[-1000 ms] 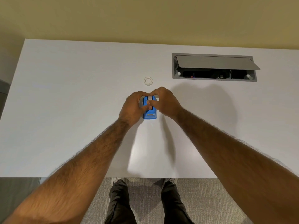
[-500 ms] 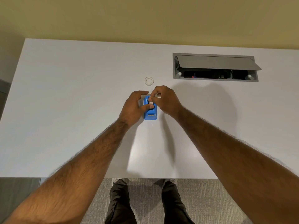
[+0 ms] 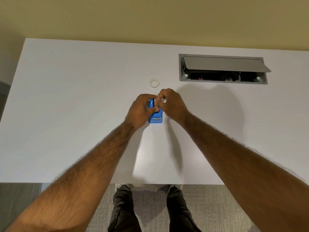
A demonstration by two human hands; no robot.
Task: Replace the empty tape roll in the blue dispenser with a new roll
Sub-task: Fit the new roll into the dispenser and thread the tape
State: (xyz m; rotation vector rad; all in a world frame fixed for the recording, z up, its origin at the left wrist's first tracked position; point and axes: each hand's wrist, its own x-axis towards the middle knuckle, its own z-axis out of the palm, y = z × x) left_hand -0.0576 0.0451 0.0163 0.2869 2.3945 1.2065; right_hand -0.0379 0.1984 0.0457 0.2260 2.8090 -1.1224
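Note:
The blue tape dispenser (image 3: 155, 117) stands on the white table (image 3: 66, 114), its cutter end toward me. My left hand (image 3: 141, 111) grips its left side, thumb across the top. My right hand (image 3: 172, 104) is curled over the far end of the dispenser and pinches a small whitish roll (image 3: 157, 102), mostly hidden by the fingers. A second white tape ring (image 3: 154, 83) lies flat on the table just beyond both hands.
An open grey cable hatch (image 3: 222, 69) is set into the table at the back right, its lid propped up. The table's near edge runs just above my legs and the grey carpet (image 3: 150, 198). A yellow wall stands behind the table.
My right hand has lifted slightly and shifted toward the far end of the dispenser, fingers working at the roll. The left hand keeps its hold and the dispenser stays put.

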